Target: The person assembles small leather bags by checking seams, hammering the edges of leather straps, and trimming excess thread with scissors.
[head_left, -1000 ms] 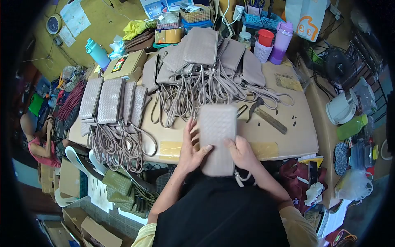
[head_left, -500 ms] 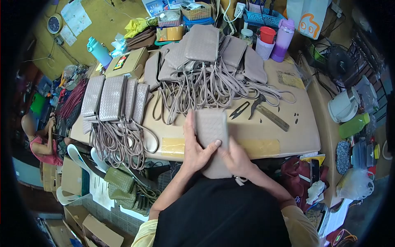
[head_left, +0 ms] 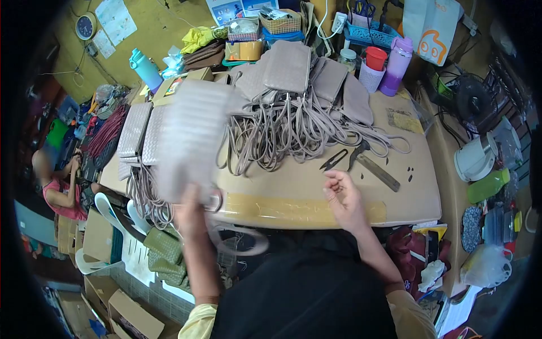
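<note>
A woven-pattern taupe pouch [head_left: 195, 130], blurred by motion, is held up over the left part of the table by my left hand [head_left: 193, 217]. Its strap [head_left: 248, 246] swings in a loop below. Behind it, partly covered, lies a row of similar pouches [head_left: 134, 130] with hanging straps. My right hand [head_left: 344, 198] holds nothing, its fingers loosely curled and apart, above the front of the table. Close to it lie small black thread snips [head_left: 334, 160] and a hammer [head_left: 375, 169]. A large heap of pouches [head_left: 288, 68] with tangled straps [head_left: 282, 130] fills the table's back middle.
Yellow tape [head_left: 293, 209] runs along the padded table's front edge. Bottles, a turquoise one [head_left: 145, 70] and a purple one [head_left: 397, 68], stand at the back. Green woven pouches [head_left: 164, 254] hang over a white chair at lower left. Another person [head_left: 62, 192] sits at far left.
The pouch has gone from between both hands at my front to the left, raised in my left hand. My right hand has let go and moved slightly right.
</note>
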Tool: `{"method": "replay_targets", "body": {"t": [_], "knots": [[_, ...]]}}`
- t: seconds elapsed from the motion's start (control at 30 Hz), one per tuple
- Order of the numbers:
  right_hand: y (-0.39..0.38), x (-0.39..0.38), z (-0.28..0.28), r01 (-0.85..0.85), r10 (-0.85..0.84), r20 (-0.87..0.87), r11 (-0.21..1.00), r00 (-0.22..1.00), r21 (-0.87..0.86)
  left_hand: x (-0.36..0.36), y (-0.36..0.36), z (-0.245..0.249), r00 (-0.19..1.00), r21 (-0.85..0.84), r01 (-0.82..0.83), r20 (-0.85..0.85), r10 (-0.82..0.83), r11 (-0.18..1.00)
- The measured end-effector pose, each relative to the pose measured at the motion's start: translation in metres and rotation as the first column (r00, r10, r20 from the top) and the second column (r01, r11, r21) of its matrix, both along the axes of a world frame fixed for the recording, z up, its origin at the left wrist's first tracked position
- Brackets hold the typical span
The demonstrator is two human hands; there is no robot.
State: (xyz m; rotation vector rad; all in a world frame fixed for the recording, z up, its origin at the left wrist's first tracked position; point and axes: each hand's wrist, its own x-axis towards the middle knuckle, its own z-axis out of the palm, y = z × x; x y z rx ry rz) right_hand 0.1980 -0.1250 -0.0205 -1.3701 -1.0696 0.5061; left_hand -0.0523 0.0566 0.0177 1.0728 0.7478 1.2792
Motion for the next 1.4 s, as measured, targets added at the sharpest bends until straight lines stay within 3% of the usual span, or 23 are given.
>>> {"method": "replay_targets", "body": {"t": [0.07, 0.13, 0.23, 0.27, 0.3, 0.33, 0.43, 0.47, 0.5, 0.53, 0.6, 0.67, 0.7, 0.77, 0.83, 0.87, 0.97, 1.03, 1.2, 1.23, 1.27, 1.33, 1.4], "knots": [[-0.005, 0.018, -0.019, 0.096, -0.101, -0.041, 0.990, 0.994, -0.104, -0.055, 0.052, 0.035, 0.975, 0.123, -0.141, -0.153, 0.159, 0.982], [-0.004, 0.031, -0.026, 0.125, -0.120, 0.038, 0.978, 0.992, -0.169, -0.079, 0.113, 0.052, 0.932, 0.055, -0.314, 0.208, 0.297, 0.948], [0.008, 0.044, -0.028, 0.308, -0.179, 0.515, 0.935, 0.838, -0.176, -0.132, 0.205, 0.050, 0.995, -0.101, -0.077, -0.074, 0.070, 0.992], [0.015, 0.045, -0.030, 0.300, -0.174, 0.514, 0.938, 0.840, -0.173, -0.144, 0.236, 0.027, 0.990, -0.094, 0.022, -0.136, -0.035, 0.995], [0.023, 0.048, -0.037, 0.396, -0.204, 0.676, 0.907, 0.708, -0.142, -0.111, 0.212, 0.009, 0.977, 0.044, -0.214, 0.006, 0.214, 0.976], [0.030, 0.050, -0.043, 0.486, -0.221, 0.810, 0.869, 0.544, -0.090, -0.155, 0.288, -0.032, 0.990, -0.200, -0.108, -0.108, 0.087, 0.974], [0.041, 0.060, -0.058, 0.454, -0.092, 0.871, 0.877, 0.483, -0.159, -0.140, 0.289, -0.026, 0.915, -0.131, -0.215, -0.375, 0.152, 0.968], [0.042, 0.063, -0.061, 0.458, -0.095, 0.872, 0.875, 0.481, -0.158, -0.136, 0.282, -0.028, 0.492, 0.330, -0.469, -0.673, 0.553, 0.819], [0.043, 0.065, -0.065, 0.421, -0.065, 0.867, 0.890, 0.494, -0.173, -0.127, 0.269, -0.026, -0.104, 0.772, -0.386, -0.581, 0.807, 0.506], [0.043, 0.067, -0.067, 0.381, -0.033, 0.862, 0.905, 0.506, -0.189, -0.111, 0.246, -0.011, -0.101, 0.770, -0.386, -0.583, 0.806, 0.509], [0.044, 0.067, -0.067, 0.330, -0.039, 0.833, 0.928, 0.551, -0.174, -0.072, 0.192, 0.028, -0.125, 0.930, -0.256, -0.301, 0.945, 0.263], [0.046, 0.063, -0.066, 0.275, -0.043, 0.803, 0.949, 0.594, -0.152, -0.035, 0.210, 0.009, 0.377, 0.976, -0.068, -0.168, 0.911, 0.208], [0.046, 0.059, -0.064, 0.233, -0.036, 0.790, 0.963, 0.612, -0.138, 0.007, 0.193, 0.006, 0.490, 0.934, -0.001, -0.310, 0.815, 0.356], [0.045, 0.054, -0.059, 0.191, -0.022, 0.779, 0.973, 0.627, -0.126, 0.069, 0.183, -0.014, 0.545, 0.823, 0.288, -0.561, 0.623, 0.489], [0.043, 0.054, -0.053, 0.257, -0.083, 0.830, 0.964, 0.551, -0.074, 0.109, 0.219, -0.069, 0.368, 0.800, 0.451, -0.571, 0.734, 0.396], [0.042, 0.054, -0.056, 0.264, -0.086, 0.832, 0.962, 0.547, -0.074, 0.123, 0.221, -0.074, 0.323, 0.688, 0.436, -0.721, 0.613, 0.580], [0.040, 0.060, -0.069, 0.258, -0.134, 0.804, 0.966, 0.580, -0.025, 0.140, 0.221, -0.071, 0.260, 0.667, 0.387, -0.741, 0.619, 0.636], [0.042, 0.057, -0.067, 0.289, -0.144, 0.628, 0.948, 0.765, -0.135, 0.142, 0.233, -0.065, 0.130, 0.524, 0.370, -0.847, 0.515, 0.767], [0.048, 0.050, -0.045, 0.332, -0.232, 0.744, 0.943, 0.626, 0.015, 0.123, 0.241, -0.034, 0.551, 0.631, -0.098, -0.609, 0.570, 0.770], [0.048, 0.050, -0.045, 0.315, -0.252, 0.747, 0.947, 0.616, 0.060, 0.116, 0.254, -0.033, 0.535, 0.658, -0.208, -0.543, 0.648, 0.723], [0.046, 0.052, -0.048, 0.315, -0.252, 0.746, 0.947, 0.616, 0.060, 0.107, 0.267, -0.031, 0.712, 0.587, -0.274, -0.409, 0.571, 0.762], [0.041, 0.059, -0.062, 0.266, -0.232, 0.600, 0.963, 0.766, 0.034, 0.098, 0.228, 0.004, 0.886, 0.584, -0.288, -0.140, 0.443, 0.759], [0.039, 0.065, -0.075, 0.299, -0.325, 0.472, 0.945, 0.819, 0.132, 0.089, 0.150, 0.051, 0.925, 0.683, -0.206, -0.097, 0.367, 0.701]]}}
